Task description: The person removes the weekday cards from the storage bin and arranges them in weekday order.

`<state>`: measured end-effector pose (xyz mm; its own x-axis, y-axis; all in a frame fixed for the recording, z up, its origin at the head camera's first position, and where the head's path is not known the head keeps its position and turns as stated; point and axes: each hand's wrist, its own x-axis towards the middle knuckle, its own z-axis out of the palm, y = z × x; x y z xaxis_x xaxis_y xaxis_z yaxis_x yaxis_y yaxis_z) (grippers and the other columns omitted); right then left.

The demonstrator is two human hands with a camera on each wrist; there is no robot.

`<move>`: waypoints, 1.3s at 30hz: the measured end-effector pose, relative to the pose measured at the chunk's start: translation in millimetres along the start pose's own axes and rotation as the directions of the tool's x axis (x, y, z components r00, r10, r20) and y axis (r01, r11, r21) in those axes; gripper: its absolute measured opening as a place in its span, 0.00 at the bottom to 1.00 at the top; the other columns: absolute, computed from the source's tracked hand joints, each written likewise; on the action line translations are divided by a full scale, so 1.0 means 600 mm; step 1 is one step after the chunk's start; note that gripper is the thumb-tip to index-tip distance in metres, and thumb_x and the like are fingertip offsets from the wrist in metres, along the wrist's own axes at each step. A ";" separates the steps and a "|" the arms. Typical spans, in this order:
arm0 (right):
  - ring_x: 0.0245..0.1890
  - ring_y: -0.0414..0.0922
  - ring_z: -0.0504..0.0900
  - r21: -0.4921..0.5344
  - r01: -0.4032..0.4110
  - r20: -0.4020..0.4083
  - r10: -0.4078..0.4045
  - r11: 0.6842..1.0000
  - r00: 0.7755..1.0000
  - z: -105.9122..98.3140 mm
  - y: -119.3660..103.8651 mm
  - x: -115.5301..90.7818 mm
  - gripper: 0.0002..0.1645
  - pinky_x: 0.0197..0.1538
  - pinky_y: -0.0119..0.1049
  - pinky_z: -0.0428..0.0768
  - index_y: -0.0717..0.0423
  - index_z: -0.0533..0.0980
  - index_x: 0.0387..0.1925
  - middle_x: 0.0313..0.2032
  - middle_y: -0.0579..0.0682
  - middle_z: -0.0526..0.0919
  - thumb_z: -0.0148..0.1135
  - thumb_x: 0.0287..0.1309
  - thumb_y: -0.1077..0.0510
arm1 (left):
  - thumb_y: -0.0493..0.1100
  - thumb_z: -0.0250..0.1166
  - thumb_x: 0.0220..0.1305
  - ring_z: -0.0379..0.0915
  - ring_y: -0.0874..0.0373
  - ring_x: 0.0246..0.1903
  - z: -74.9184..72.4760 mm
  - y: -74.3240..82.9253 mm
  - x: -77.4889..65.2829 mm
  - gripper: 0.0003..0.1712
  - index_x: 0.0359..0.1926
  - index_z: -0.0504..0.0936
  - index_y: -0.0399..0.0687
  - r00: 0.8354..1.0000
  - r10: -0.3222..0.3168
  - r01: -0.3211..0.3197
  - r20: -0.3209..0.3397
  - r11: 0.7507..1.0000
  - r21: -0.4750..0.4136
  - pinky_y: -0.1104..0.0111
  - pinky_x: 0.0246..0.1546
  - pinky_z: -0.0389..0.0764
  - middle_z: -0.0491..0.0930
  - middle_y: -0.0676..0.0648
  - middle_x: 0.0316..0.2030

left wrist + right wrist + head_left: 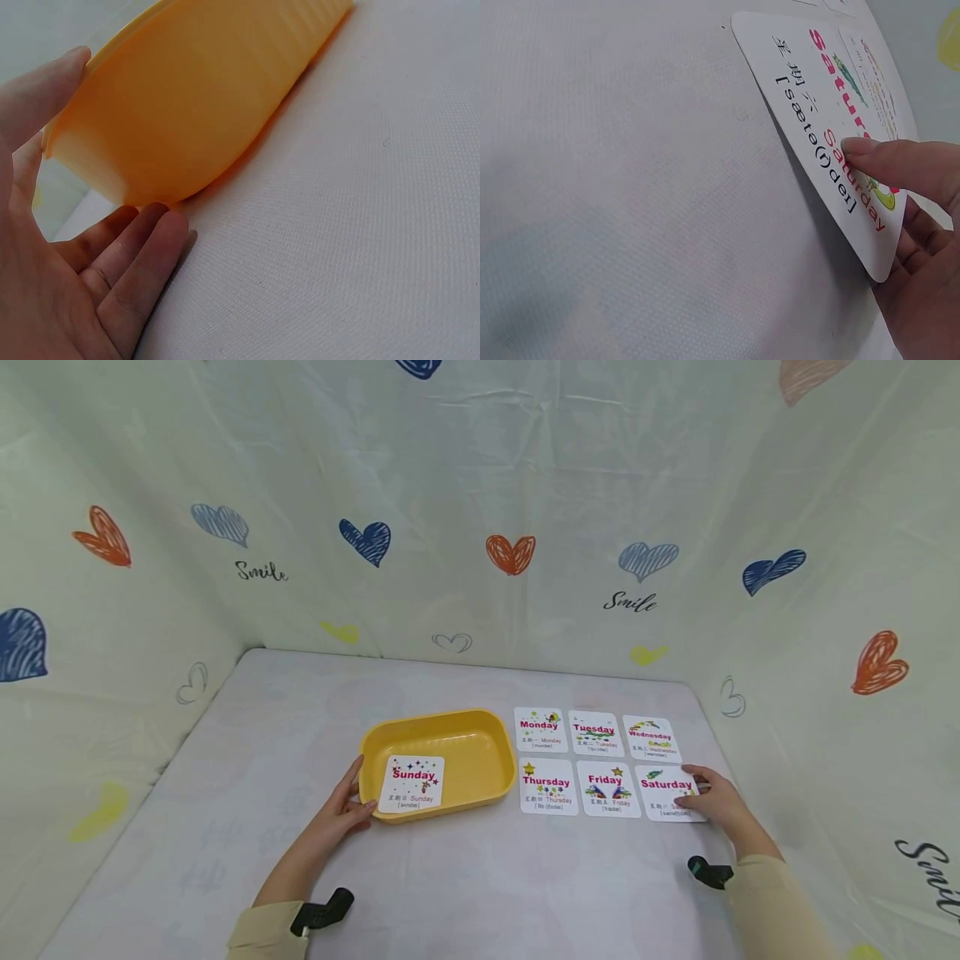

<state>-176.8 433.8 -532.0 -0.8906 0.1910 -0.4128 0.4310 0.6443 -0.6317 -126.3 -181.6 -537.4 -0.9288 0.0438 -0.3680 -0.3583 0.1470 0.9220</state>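
My left hand [341,814] holds the left end of a yellow plastic tray [480,752]. In the left wrist view its thumb is at the tray's rim and the other fingers are by the lower wall. Inside the tray lies a white "Sunday" card [411,785]. At the far right, my right hand [722,803] pinches the "Saturday" card [660,797] by its right edge. The right wrist view shows the thumb on the printed face and the other fingers beneath, with that edge raised off the table.
Two rows of cards lie right of the tray: "Monday" [540,739], "Tuesday" [596,739] and "Wednesday" [651,745] behind, "Thursday" [549,797] and "Friday" [607,800] in front beside "Saturday". A heart-patterned curtain [442,468] surrounds the white table [480,885].
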 end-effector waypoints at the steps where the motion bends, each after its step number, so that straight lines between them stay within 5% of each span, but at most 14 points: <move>1: 0.53 0.64 0.67 -0.001 -0.003 -0.002 0.003 1.000 1.000 0.000 0.000 0.001 0.49 0.57 0.62 0.68 0.66 0.55 0.71 0.58 0.72 0.63 0.70 0.54 0.60 | 0.39 0.64 0.65 0.69 0.55 0.37 0.000 0.000 0.000 0.50 0.78 0.43 0.67 1.000 -0.004 0.004 -0.003 1.000 0.000 0.67 0.40 0.79 0.59 0.37 0.63; 39: 0.47 0.63 0.67 -0.144 0.063 -0.021 -0.067 0.988 0.998 0.000 -0.017 -0.006 0.38 0.50 0.55 0.71 0.70 0.64 0.61 0.50 0.70 0.65 0.72 0.52 0.63 | 0.41 0.64 0.65 0.69 0.55 0.37 0.000 -0.001 0.001 0.51 0.78 0.42 0.66 1.000 -0.009 0.009 0.000 1.000 0.013 0.69 0.40 0.78 0.58 0.37 0.62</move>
<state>-178.1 426.3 -524.0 -0.9201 0.1629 -0.3562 0.3486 0.7551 -0.5552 -126.5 -181.6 -538.1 -0.9254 0.0423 -0.3767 -0.3659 0.1601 0.9168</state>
